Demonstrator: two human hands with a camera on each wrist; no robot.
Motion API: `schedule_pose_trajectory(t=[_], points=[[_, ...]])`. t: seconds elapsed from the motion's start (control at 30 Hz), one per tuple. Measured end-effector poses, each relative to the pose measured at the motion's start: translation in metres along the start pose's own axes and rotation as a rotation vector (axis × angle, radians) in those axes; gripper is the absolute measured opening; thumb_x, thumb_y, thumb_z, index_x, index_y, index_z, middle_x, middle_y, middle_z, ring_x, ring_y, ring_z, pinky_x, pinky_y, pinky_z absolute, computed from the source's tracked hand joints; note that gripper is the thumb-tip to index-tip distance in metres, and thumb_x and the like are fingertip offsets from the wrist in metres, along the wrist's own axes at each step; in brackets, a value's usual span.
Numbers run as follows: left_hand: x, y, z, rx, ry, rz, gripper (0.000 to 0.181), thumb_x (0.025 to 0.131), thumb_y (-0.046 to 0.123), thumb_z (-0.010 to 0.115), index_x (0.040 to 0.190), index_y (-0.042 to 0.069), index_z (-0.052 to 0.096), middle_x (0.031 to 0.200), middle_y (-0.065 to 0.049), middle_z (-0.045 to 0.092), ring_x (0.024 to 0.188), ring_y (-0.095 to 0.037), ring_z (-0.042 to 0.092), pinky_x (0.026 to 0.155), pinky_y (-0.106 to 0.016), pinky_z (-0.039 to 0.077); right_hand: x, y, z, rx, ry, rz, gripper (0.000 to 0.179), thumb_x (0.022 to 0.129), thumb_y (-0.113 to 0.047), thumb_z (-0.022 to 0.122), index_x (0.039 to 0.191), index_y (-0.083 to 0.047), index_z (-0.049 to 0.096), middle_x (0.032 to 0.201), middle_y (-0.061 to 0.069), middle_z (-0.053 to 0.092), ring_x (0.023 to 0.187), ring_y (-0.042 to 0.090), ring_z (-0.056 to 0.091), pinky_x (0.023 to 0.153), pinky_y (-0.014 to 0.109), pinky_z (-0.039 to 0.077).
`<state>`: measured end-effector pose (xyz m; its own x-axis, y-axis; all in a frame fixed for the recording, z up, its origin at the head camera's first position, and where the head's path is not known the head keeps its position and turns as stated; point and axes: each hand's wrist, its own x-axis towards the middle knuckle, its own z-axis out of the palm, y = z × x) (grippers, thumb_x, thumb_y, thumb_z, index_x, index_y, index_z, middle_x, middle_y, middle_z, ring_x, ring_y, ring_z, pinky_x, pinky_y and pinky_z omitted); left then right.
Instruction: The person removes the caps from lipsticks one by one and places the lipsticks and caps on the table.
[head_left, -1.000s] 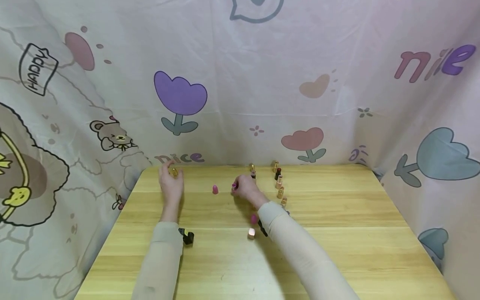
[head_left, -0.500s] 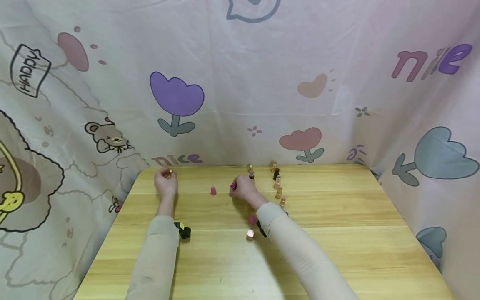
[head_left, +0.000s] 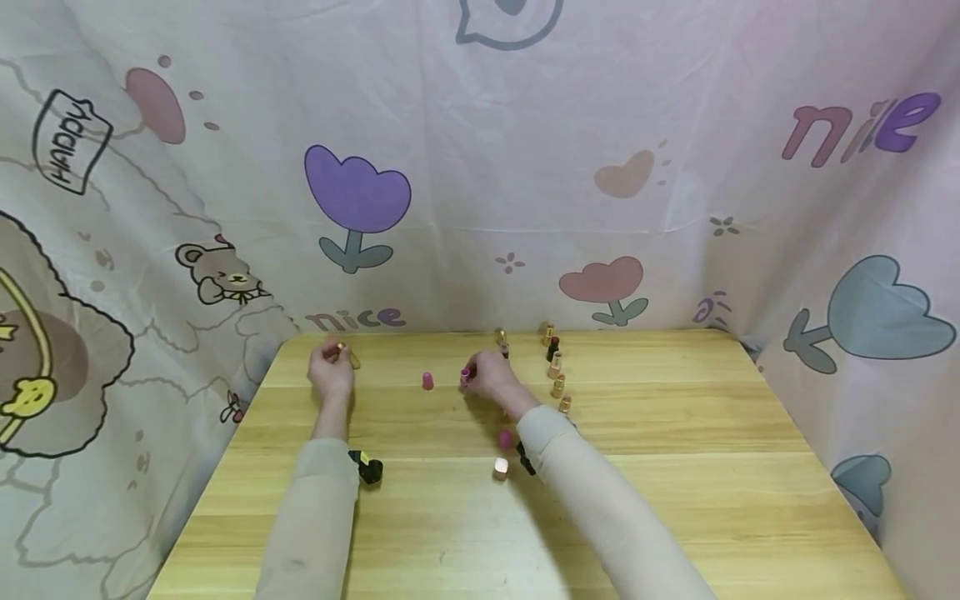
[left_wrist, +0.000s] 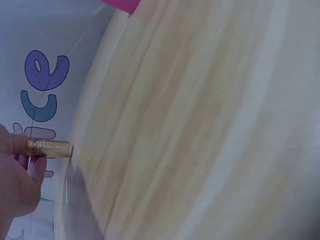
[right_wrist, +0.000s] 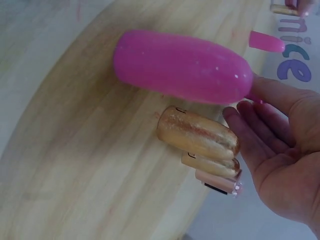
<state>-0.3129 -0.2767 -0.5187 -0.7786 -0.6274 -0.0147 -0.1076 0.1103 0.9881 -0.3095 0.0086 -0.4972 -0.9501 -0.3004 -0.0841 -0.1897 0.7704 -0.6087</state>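
Note:
At the back left of the table, my left hand (head_left: 332, 372) pinches a gold lipstick tube (left_wrist: 52, 148). In the left wrist view, its far end meets the tabletop or hangs very close to it. Near the back middle, my right hand (head_left: 492, 377) holds a small pink lipstick (head_left: 465, 379) with a purple-pink top. Only a sliver of that lipstick shows past the fingertips in the right wrist view. Between the hands stands a pink cap (head_left: 427, 381). A second pink cap (right_wrist: 182, 67) is below my right forearm in the head view and looms large in the right wrist view.
Several gold and rose lipstick tubes (head_left: 558, 386) stand in a row to the right of my right hand, with a dark red lipstick (head_left: 552, 348) among them. A rose-gold cap (head_left: 501, 468) stands nearer the front. A patterned cloth (head_left: 480, 167) hangs behind the table.
My left fingers have closed in around the gold tube, and its lower part now shows to their right. The right hand keeps its hold on the pink lipstick with little movement.

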Motion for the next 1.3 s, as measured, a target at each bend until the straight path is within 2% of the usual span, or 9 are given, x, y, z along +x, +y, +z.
schedule_pose_trajectory(t=[0.1, 0.23, 0.33, 0.4, 0.57, 0.7, 0.83, 1.1, 1.3], points=[[-0.006, -0.001, -0.001, -0.004, 0.006, -0.017, 0.037, 0.104, 0.008, 0.062, 0.138, -0.002, 0.055, 0.137, -0.018, 0.061, 0.126, -0.028, 0.058, 0.107, -0.033, 0.054, -0.005, -0.001, -0.004, 0.043, 0.01, -0.01, 0.027, 0.082, -0.006, 0.087, 0.106, -0.004, 0.076, 0.1, 0.008, 0.075, 0.093, 0.023, 0.069, 0.091, 0.034, 0.062], [-0.013, -0.003, -0.002, -0.033, 0.021, -0.033, 0.038, 0.103, 0.011, 0.064, 0.138, 0.0, 0.055, 0.138, -0.017, 0.061, 0.126, -0.026, 0.059, 0.106, -0.03, 0.055, -0.012, -0.003, -0.01, 0.1, 0.028, -0.023, 0.049, 0.081, -0.007, 0.088, 0.126, 0.001, 0.069, 0.121, 0.015, 0.072, 0.109, 0.032, 0.068, 0.101, 0.041, 0.059], [-0.018, -0.004, -0.003, -0.084, 0.042, -0.031, 0.039, 0.102, 0.011, 0.066, 0.138, 0.001, 0.056, 0.136, -0.015, 0.062, 0.123, -0.022, 0.06, 0.103, -0.025, 0.056, -0.016, -0.004, -0.015, 0.158, 0.041, -0.036, 0.065, 0.08, -0.008, 0.089, 0.139, 0.0, 0.061, 0.134, 0.016, 0.067, 0.12, 0.036, 0.064, 0.105, 0.045, 0.057], [-0.021, -0.003, -0.005, -0.106, 0.061, -0.037, 0.039, 0.102, 0.012, 0.067, 0.138, 0.002, 0.057, 0.131, -0.011, 0.063, 0.119, -0.018, 0.061, 0.1, -0.023, 0.057, -0.019, -0.005, -0.018, 0.187, 0.062, -0.044, 0.07, 0.081, -0.01, 0.088, 0.143, -0.002, 0.058, 0.14, 0.015, 0.064, 0.125, 0.036, 0.061, 0.107, 0.047, 0.055], [-0.035, 0.002, -0.008, -0.245, 0.07, -0.066, 0.041, 0.102, 0.012, 0.067, 0.14, 0.001, 0.054, 0.12, -0.002, 0.06, 0.111, -0.012, 0.059, 0.101, -0.021, 0.055, -0.026, -0.007, -0.025, 0.181, 0.164, -0.08, 0.064, 0.089, -0.019, 0.083, 0.145, -0.005, 0.056, 0.144, 0.012, 0.061, 0.129, 0.033, 0.059, 0.11, 0.047, 0.053], [-0.048, 0.004, -0.007, -0.421, 0.072, -0.096, 0.039, 0.101, 0.008, 0.066, 0.136, -0.003, 0.052, 0.116, -0.003, 0.057, 0.108, -0.012, 0.06, 0.103, -0.022, 0.055, -0.031, -0.01, -0.029, 0.166, 0.239, -0.136, 0.059, 0.093, -0.021, 0.079, 0.145, -0.005, 0.056, 0.142, 0.014, 0.061, 0.128, 0.033, 0.06, 0.109, 0.047, 0.054], [-0.063, 0.006, -0.005, -0.554, 0.077, -0.132, 0.029, 0.101, 0.005, 0.067, 0.127, 0.001, 0.054, 0.115, -0.004, 0.056, 0.106, -0.012, 0.061, 0.104, -0.024, 0.056, -0.036, -0.016, -0.029, 0.163, 0.297, -0.213, 0.056, 0.094, -0.018, 0.078, 0.145, -0.005, 0.056, 0.141, 0.014, 0.061, 0.128, 0.031, 0.06, 0.109, 0.044, 0.054], [-0.095, 0.018, -0.007, -0.646, 0.024, -0.156, 0.029, 0.102, 0.009, 0.066, 0.127, 0.003, 0.052, 0.121, -0.009, 0.053, 0.122, -0.024, 0.061, 0.104, -0.022, 0.055, -0.051, -0.032, -0.026, 0.16, 0.406, -0.394, 0.052, 0.094, -0.013, 0.076, 0.142, -0.004, 0.058, 0.144, 0.012, 0.061, 0.13, 0.029, 0.06, 0.114, 0.041, 0.05], [-0.116, 0.031, -0.006, -0.685, -0.037, -0.159, 0.036, 0.105, 0.01, 0.061, 0.135, -0.003, 0.047, 0.132, -0.017, 0.052, 0.131, -0.029, 0.057, 0.106, -0.023, 0.054, -0.059, -0.042, -0.02, 0.114, 0.467, -0.562, 0.049, 0.094, -0.009, 0.076, 0.138, 0.003, 0.059, 0.143, 0.017, 0.061, 0.133, 0.033, 0.058, 0.116, 0.042, 0.048]])
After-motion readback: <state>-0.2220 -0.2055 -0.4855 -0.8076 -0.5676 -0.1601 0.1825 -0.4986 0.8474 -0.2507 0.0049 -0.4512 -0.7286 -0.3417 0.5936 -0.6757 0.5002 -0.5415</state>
